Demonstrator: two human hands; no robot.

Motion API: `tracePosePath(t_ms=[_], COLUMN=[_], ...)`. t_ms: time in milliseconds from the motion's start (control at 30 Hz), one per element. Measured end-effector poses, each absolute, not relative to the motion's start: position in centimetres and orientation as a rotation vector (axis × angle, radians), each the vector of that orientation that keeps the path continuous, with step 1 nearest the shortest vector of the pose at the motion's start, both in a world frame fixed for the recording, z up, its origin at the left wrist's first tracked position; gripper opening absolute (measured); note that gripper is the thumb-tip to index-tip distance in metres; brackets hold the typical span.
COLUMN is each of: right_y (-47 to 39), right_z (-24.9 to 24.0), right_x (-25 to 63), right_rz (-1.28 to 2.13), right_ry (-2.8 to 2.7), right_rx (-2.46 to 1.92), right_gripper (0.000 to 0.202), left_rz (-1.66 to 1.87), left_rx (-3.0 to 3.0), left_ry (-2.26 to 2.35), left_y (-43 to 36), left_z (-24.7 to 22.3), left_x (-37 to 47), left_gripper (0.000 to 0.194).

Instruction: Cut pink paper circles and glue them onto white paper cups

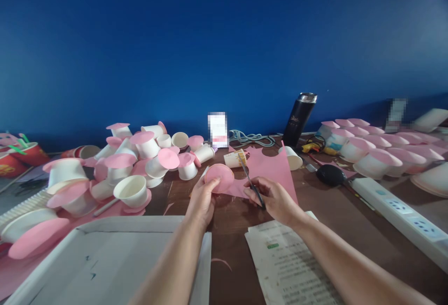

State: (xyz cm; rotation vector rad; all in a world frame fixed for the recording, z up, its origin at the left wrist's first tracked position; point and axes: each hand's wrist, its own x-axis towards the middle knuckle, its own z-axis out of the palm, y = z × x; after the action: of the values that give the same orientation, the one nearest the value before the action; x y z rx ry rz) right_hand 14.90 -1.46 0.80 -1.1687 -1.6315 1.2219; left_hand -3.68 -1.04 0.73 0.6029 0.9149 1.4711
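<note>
- Just below the centre of the frame, the pink disc sits in the left hand, its flat face turned toward the camera; the thumb presses on the face and the fingers are mostly hidden behind it.
- To the right of the disc, the right hand has its fingers curled closely round the dark handle of a slim tool; it looks like scissors, but I cannot make out two separate blades.
- The tool's long axis slants from the handle at lower right to the tip at upper left, so the tip points past the disc's right side rather than into its edge.
- The left hand is the nearer one to the disc; the right fingers are a short way off, across a gap.
- Beyond the disc, a cup lies on its side, the tip overlapping it in view; whether they touch I cannot tell.
- Behind the right hand spreads a notched pink sheet.
</note>
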Motion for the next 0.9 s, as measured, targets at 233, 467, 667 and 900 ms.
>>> tracePosePath(t_ms=[233, 467, 667, 900], right_y=[-1.6, -2.0, -2.4, -2.5], right_z=[0.8, 1.2, 1.2, 1.4], right_x=[14.5, 13.8, 13.5, 13.4], right_rz=[1.354, 1.445, 1.555, 1.483], right_ry=[-1.609, -1.583, -1.526, -1.558], right_rx=[-1.192, -1.214, -1.216, -1.188], right_gripper=[0.031, 0.036, 0.038, 0.036], left_rz=[1.529, 1.546, 1.542, 1.523], left_rx=[0.513, 0.493, 0.471, 0.535], left_ry=[0.891, 0.850, 0.829, 0.796], left_y=[-0.7, -0.6, -0.8, -0.8], left_z=[0.5, 0.8, 1.0, 0.4], left_x=[-3.9, -3.9, -3.6, -3.7], left_gripper=[0.033, 0.031, 0.031, 0.033])
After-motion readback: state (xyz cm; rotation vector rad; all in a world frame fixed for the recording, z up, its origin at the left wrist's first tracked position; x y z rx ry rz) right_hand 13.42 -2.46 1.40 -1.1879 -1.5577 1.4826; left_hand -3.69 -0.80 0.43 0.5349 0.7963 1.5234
